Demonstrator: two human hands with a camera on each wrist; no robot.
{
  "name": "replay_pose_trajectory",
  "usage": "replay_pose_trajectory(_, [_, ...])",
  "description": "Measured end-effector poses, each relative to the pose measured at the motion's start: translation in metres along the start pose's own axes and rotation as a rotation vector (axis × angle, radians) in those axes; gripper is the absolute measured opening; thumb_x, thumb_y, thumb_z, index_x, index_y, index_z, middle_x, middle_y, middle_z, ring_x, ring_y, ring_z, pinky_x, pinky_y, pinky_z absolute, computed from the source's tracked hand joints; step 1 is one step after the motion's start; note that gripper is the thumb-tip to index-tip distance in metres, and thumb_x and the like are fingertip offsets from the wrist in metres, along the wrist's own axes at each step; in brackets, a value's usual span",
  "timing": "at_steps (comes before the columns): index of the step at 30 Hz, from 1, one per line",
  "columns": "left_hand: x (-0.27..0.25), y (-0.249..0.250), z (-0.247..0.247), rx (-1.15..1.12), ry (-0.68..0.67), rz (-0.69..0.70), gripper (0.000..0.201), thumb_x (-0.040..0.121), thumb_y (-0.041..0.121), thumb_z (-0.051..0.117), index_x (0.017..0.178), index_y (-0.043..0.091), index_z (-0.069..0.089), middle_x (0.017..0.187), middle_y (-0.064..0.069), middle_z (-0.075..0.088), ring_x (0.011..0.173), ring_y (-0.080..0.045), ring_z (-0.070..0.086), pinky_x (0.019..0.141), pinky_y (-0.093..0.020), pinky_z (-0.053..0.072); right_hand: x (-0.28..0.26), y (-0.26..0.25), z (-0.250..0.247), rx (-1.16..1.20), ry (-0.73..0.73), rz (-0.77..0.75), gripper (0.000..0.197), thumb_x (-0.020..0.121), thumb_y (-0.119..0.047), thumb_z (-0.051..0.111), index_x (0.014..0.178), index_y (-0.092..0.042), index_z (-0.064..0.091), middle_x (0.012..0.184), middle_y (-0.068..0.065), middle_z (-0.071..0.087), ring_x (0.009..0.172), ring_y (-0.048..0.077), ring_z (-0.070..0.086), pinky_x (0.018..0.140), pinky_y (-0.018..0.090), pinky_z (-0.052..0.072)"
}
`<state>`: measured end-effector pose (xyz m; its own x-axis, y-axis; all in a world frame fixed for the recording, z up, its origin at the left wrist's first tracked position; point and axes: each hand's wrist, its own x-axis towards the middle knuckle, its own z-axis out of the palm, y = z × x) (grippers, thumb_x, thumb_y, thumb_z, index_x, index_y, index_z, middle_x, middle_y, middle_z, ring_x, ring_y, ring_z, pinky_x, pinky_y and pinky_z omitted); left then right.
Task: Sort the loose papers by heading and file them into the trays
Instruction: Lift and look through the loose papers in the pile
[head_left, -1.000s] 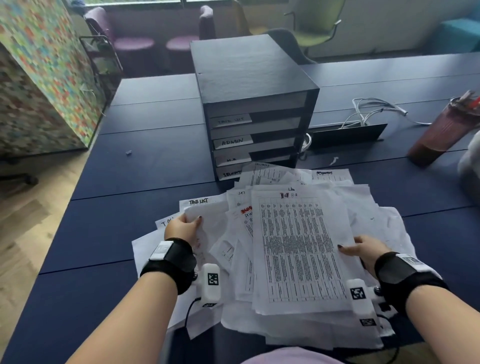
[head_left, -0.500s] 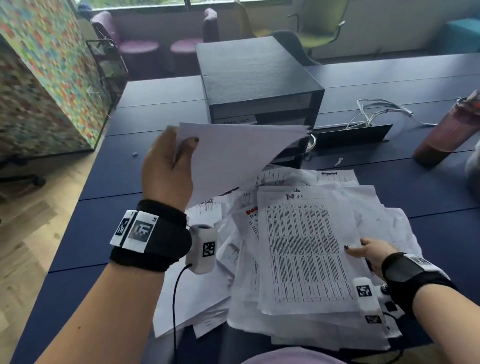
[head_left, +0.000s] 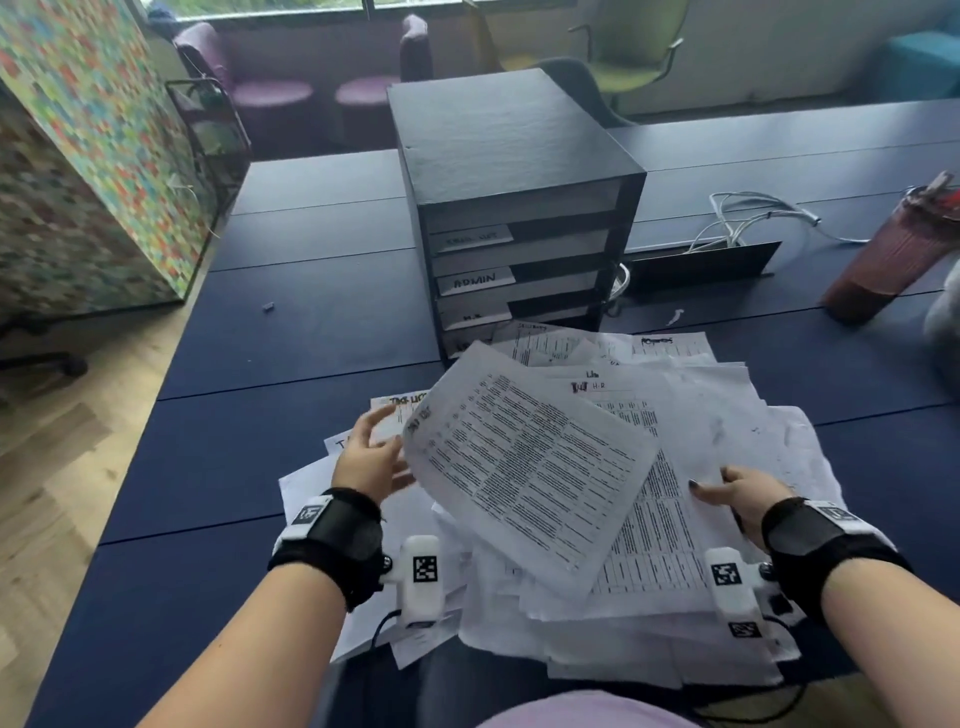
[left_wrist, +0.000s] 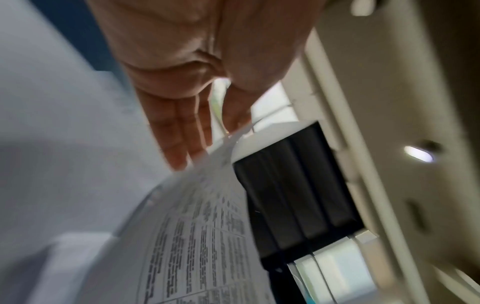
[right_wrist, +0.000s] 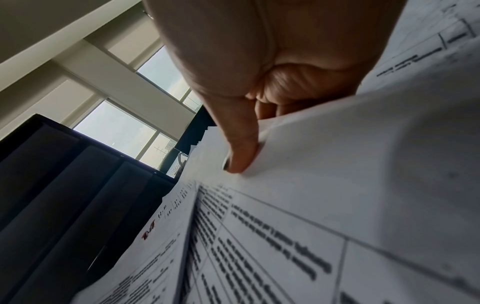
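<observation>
A messy pile of printed papers (head_left: 727, 410) lies on the dark blue table (head_left: 291, 364) in front of me. One printed sheet (head_left: 530, 467) sits tilted on top, face up, its left edge raised. My left hand (head_left: 379, 441) is beside that edge with straight, spread fingers (left_wrist: 182, 133) and grips nothing. My right hand (head_left: 727, 486) is at the pile's right side, its thumb (right_wrist: 241, 152) pressed on a sheet and its fingers curled under it. The black stack of labelled trays (head_left: 519, 208) stands just behind the pile; one label reads ADMIN (head_left: 475, 280).
A maroon tumbler (head_left: 893, 254) stands at the right, with white cables (head_left: 748, 218) and a raised black cable flap (head_left: 701, 260) behind the pile. A colourful partition (head_left: 78, 156) stands off the table's left edge. Chairs (head_left: 634, 57) line the far side.
My left hand raised a sheet from the pile's left, turned it over and let it drop printed side up. The hand came down and opened. My right hand stayed put.
</observation>
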<state>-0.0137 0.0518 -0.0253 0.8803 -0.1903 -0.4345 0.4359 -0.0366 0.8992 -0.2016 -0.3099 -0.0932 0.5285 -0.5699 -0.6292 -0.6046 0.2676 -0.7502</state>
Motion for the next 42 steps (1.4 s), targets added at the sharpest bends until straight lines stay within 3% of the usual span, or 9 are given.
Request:
replay_pose_trajectory(5, [0.005, -0.025, -0.012, -0.054, 0.041, -0.289, 0.028, 0.1, 0.028, 0.044, 0.116, 0.006, 0.049, 0.098, -0.017, 0.06, 0.075, -0.032, 0.064, 0.055, -0.037, 0.058, -0.004, -0.002, 0.002, -0.017, 0.018, -0.018, 0.014, 0.083, 0.008, 0.06, 0.096, 0.002, 0.06, 0.056, 0.005, 0.069, 0.047, 0.018, 0.065, 0.047, 0.028, 0.053])
replay_pose_trajectory(12, [0.004, -0.028, 0.004, 0.038, 0.021, -0.226, 0.025, 0.096, -0.002, 0.043, 0.119, 0.01, 0.047, 0.089, -0.019, 0.059, 0.044, -0.022, 0.063, 0.04, -0.03, 0.054, -0.003, -0.001, 0.002, -0.052, 0.024, -0.057, 0.01, 0.089, 0.002, 0.056, 0.099, 0.005, 0.057, 0.079, 0.014, 0.065, 0.075, 0.029, 0.061, 0.062, 0.036, 0.055])
replay_pose_trajectory(15, [0.008, -0.024, 0.004, 0.126, 0.117, -0.15, 0.033, 0.094, -0.007, 0.032, 0.11, 0.014, 0.052, 0.085, -0.013, 0.062, 0.055, -0.026, 0.064, 0.04, -0.031, 0.053, -0.006, -0.004, 0.0, -0.081, 0.054, -0.106, 0.014, 0.092, 0.002, 0.051, 0.103, -0.004, 0.057, 0.079, 0.011, 0.063, 0.064, 0.024, 0.061, 0.049, 0.024, 0.053])
replay_pose_trajectory(21, [0.025, -0.01, -0.019, 0.54, 0.281, 0.05, 0.021, 0.078, 0.004, 0.041, 0.084, 0.018, 0.056, 0.082, -0.005, 0.064, 0.075, -0.03, 0.06, 0.071, -0.04, 0.054, 0.017, 0.007, -0.046, -0.162, 0.138, -0.127, 0.021, 0.08, -0.023, 0.069, 0.101, -0.023, 0.068, 0.098, 0.01, 0.071, 0.096, 0.032, 0.065, 0.095, 0.049, 0.048])
replay_pose_trajectory(25, [0.031, -0.002, -0.023, 0.7, 0.357, 0.073, 0.016, 0.086, 0.008, 0.041, 0.086, 0.012, 0.056, 0.077, -0.004, 0.06, 0.073, -0.028, 0.055, 0.067, -0.031, 0.04, -0.002, -0.009, -0.072, 0.006, 0.142, -0.085, 0.062, 0.051, -0.051, 0.085, 0.097, -0.017, 0.062, 0.058, -0.009, 0.069, 0.053, 0.007, 0.066, 0.055, 0.025, 0.057])
replay_pose_trajectory(28, [0.031, -0.001, -0.015, 0.679, 0.351, 0.058, 0.016, 0.087, 0.008, 0.04, 0.085, 0.011, 0.056, 0.077, -0.006, 0.061, 0.071, -0.028, 0.054, 0.066, -0.03, 0.04, -0.016, -0.02, -0.082, 0.254, 0.114, -0.107, 0.008, 0.09, -0.015, 0.059, 0.091, -0.007, 0.057, 0.057, 0.003, 0.069, 0.047, 0.015, 0.066, 0.041, 0.032, 0.054])
replay_pose_trajectory(32, [0.028, -0.007, 0.02, 0.652, 0.216, 0.062, 0.024, 0.083, -0.006, 0.044, 0.094, 0.012, 0.057, 0.084, -0.007, 0.062, 0.078, -0.025, 0.054, 0.069, -0.029, 0.041, -0.016, -0.034, -0.086, 0.362, 0.057, -0.101, 0.017, 0.095, -0.003, 0.043, 0.087, -0.01, 0.056, 0.06, 0.004, 0.07, 0.049, 0.016, 0.067, 0.043, 0.035, 0.055])
replay_pose_trajectory(37, [0.029, -0.033, 0.07, 0.573, 0.131, 0.05, 0.015, 0.09, 0.005, 0.048, 0.101, 0.007, 0.059, 0.096, -0.016, 0.066, 0.083, -0.032, 0.062, 0.075, -0.037, 0.053, -0.016, -0.046, -0.058, 0.325, -0.065, -0.172, 0.02, 0.079, -0.015, 0.069, 0.096, -0.009, 0.061, 0.068, 0.005, 0.072, 0.056, 0.017, 0.068, 0.049, 0.03, 0.057])
replay_pose_trajectory(42, [0.018, -0.045, 0.094, 0.401, 0.013, 0.02, 0.013, 0.091, 0.009, 0.053, 0.088, 0.02, 0.057, 0.088, -0.007, 0.063, 0.079, -0.027, 0.062, 0.078, -0.045, 0.056, -0.006, -0.031, -0.022, 0.118, -0.075, -0.109, 0.016, 0.091, 0.004, 0.049, 0.095, -0.006, 0.06, 0.063, 0.003, 0.071, 0.053, 0.017, 0.066, 0.055, 0.029, 0.057])
